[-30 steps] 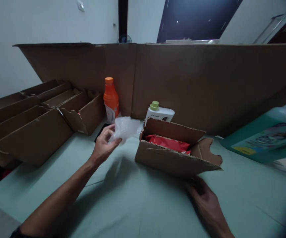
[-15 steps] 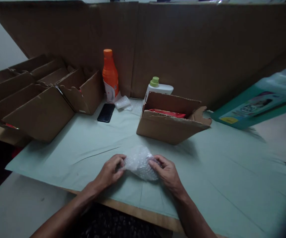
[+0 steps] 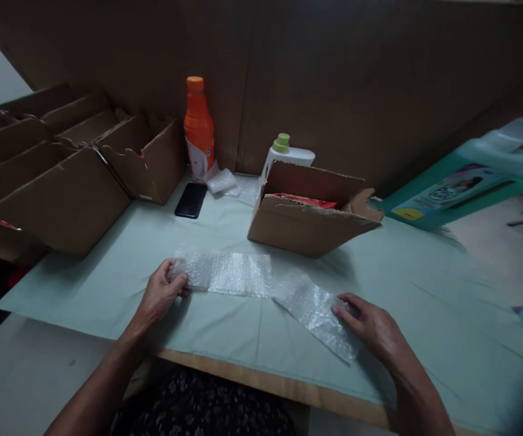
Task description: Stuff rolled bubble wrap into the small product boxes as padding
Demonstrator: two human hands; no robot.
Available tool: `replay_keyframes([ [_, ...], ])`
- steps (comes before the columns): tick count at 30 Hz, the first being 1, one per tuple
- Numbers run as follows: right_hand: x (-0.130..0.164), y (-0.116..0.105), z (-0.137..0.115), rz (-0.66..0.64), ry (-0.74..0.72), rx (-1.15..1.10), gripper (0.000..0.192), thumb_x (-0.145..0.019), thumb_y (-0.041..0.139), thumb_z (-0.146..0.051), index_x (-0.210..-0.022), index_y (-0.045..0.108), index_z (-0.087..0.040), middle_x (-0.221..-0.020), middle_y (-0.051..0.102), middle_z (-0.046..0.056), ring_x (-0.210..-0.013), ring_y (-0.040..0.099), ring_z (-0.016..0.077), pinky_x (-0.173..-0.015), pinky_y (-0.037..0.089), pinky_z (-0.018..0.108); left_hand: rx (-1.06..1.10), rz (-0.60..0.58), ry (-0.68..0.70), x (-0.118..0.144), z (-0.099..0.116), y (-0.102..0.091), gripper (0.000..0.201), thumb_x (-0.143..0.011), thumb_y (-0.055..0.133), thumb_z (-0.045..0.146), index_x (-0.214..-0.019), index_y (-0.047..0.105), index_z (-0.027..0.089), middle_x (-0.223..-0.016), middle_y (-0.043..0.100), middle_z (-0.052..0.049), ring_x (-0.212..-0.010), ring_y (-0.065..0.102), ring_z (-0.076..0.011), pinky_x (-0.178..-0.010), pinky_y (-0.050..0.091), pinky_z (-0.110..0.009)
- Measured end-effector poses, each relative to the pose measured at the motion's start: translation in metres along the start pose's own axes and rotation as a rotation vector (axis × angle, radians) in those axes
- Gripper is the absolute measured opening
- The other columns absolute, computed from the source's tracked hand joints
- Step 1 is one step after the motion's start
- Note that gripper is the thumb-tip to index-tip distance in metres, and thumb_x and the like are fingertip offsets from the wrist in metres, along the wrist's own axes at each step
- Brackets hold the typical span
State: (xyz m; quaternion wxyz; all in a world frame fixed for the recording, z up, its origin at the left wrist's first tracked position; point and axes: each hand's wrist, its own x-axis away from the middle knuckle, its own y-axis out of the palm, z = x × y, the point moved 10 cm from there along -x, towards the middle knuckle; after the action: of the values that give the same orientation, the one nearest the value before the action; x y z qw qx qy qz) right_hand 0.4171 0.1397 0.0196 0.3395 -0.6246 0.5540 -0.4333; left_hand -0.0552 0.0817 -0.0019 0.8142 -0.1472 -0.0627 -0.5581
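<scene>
Half a second back the bubble wrap was a bunched wad between both hands; now the bubble wrap strip (image 3: pixel 261 284) lies spread flat across the bench (image 3: pixel 425 315), pulled out sideways in front of the person. At its one end the left hand (image 3: pixel 161 293) has thumb and fingers (image 3: pixel 180 280) pinched narrow on the plastic. The right hand (image 3: pixel 373 327) lies on the other end, fingers (image 3: pixel 344 307) fairly flat and pressing it down rather than gripping.

It looks featherlight and limp, a bit slippery, and the bubbles would pop under a hard squeeze. I'd say the ends or edges are the places to hold, lightly, as both hands do.

Counting what else is about: one open cardboard box (image 3: pixel 309 218) with something red inside, just beyond the strip; one orange bottle (image 3: pixel 198 127); one white bottle with a green cap (image 3: pixel 286 154) behind the box; one dark phone (image 3: pixel 191 200); one small spare wad of bubble wrap (image 3: pixel 222 180) by the orange bottle; a cluster of empty cartons (image 3: pixel 62 163) to the left, too overlapped to count exactly; one teal package (image 3: pixel 461 184) at the right.
</scene>
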Motion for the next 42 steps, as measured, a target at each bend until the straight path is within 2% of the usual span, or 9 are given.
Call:
replay_keyframes([
  [5, 0.005, -0.014, 0.001, 0.053, 0.002, -0.005, 0.035, -0.077, 0.056, -0.054, -0.088, 0.074, -0.026, -0.085, 0.079, 0.006, -0.075, 0.074, 0.0297, -0.067, 0.053, 0.038, -0.226, 0.038, 0.098, -0.004, 0.003, -0.013, 0.050, -0.076, 0.066, 0.044, -0.117, 0.060, 0.016, -0.085, 0.067, -0.001, -0.058, 0.062, -0.0149, -0.056, 0.052, -0.029],
  [10, 0.041, -0.041, -0.079, 0.052, -0.344, -0.128, 0.028, -0.087, 0.059, -0.048, -0.095, 0.076, -0.026, -0.093, 0.080, 0.006, -0.082, 0.073, 0.0266, -0.074, 0.055, 0.038, -0.527, 0.312, 0.554, 0.034, 0.060, -0.025, 0.061, -0.083, 0.066, 0.041, -0.138, 0.051, 0.021, -0.133, 0.056, -0.016, -0.117, 0.061, -0.0313, -0.092, 0.056, -0.048],
  [14, 0.087, -0.055, -0.180, -0.141, -0.802, -0.129, 0.017, -0.092, 0.061, -0.025, -0.102, 0.074, -0.027, -0.079, 0.074, 0.003, -0.073, 0.067, 0.0189, -0.070, 0.051, 0.032, -0.465, -0.255, 0.702, 0.065, 0.081, 0.055, 0.085, -0.080, 0.077, 0.039, -0.153, 0.035, 0.031, -0.157, 0.041, -0.014, -0.149, 0.034, -0.0355, -0.119, 0.035, -0.057],
  [17, 0.110, -0.054, -0.225, -0.378, -0.972, -0.140, 0.019, -0.093, 0.059, -0.017, -0.101, 0.073, -0.026, -0.073, 0.069, 0.002, -0.069, 0.062, 0.0164, -0.068, 0.048, 0.031, -0.268, -0.632, 0.494, 0.076, 0.066, 0.102, 0.112, -0.069, 0.086, 0.043, -0.160, 0.021, 0.031, -0.161, 0.037, -0.015, -0.149, 0.035, -0.0370, -0.119, 0.035, -0.057],
  [20, 0.101, -0.052, -0.232, -0.432, -0.954, -0.214, 0.016, -0.095, 0.059, -0.020, -0.099, 0.073, -0.025, -0.075, 0.071, 0.003, -0.073, 0.064, 0.0176, -0.072, 0.049, 0.032, -0.059, -0.816, 0.188, 0.076, 0.044, 0.113, 0.090, -0.076, 0.079, 0.045, -0.154, 0.037, 0.027, -0.128, 0.066, -0.012, -0.116, 0.065, -0.0304, -0.096, 0.055, -0.045],
  [23, 0.055, -0.042, -0.206, -0.314, -0.709, -0.311, 0.016, -0.094, 0.060, -0.032, -0.093, 0.073, -0.024, -0.081, 0.074, 0.004, -0.076, 0.067, 0.0185, -0.070, 0.051, 0.030, -0.040, -0.647, 0.080, 0.052, 0.038, 0.085, 0.056, -0.084, 0.068, 0.041, -0.136, 0.057, 0.023, -0.081, 0.065, -0.001, -0.069, 0.063, -0.0166, -0.062, 0.051, -0.027],
  [28, -0.024, 0.012, -0.167, -0.225, -0.384, -0.205, 0.023, -0.088, 0.057, -0.039, -0.089, 0.071, -0.021, -0.086, 0.076, 0.004, -0.077, 0.069, 0.0195, -0.069, 0.051, 0.028, -0.447, -0.222, 0.395, -0.002, 0.062, 0.049, 0.049, -0.085, 0.063, 0.036, -0.131, 0.060, 0.021, -0.071, 0.058, 0.003, -0.064, 0.056, -0.0154, -0.061, 0.044, -0.026],
  [38, -0.063, 0.055, -0.175, -0.148, -0.362, 0.005, 0.042, -0.085, 0.065, -0.035, -0.123, 0.067, -0.016, -0.127, 0.069, 0.017, -0.117, 0.062, 0.0326, -0.101, 0.045, 0.043, -0.910, -0.192, 0.477, -0.034, 0.028, 0.079, 0.050, -0.084, 0.056, 0.018, -0.133, 0.059, 0.021, -0.107, 0.075, -0.015, -0.092, 0.072, -0.0311, -0.078, 0.051, -0.038],
  [42, -0.065, 0.066, -0.190, -0.198, -0.402, -0.045, 0.030, -0.085, 0.062, -0.027, -0.112, 0.071, -0.017, -0.108, 0.074, 0.013, -0.100, 0.067, 0.0274, -0.090, 0.048, 0.037, -0.946, -0.222, 0.500, -0.034, 0.031, 0.076, 0.051, -0.084, 0.054, 0.018, -0.135, 0.057, 0.020, -0.103, 0.076, -0.012, -0.091, 0.072, -0.0281, -0.079, 0.051, -0.035],
])
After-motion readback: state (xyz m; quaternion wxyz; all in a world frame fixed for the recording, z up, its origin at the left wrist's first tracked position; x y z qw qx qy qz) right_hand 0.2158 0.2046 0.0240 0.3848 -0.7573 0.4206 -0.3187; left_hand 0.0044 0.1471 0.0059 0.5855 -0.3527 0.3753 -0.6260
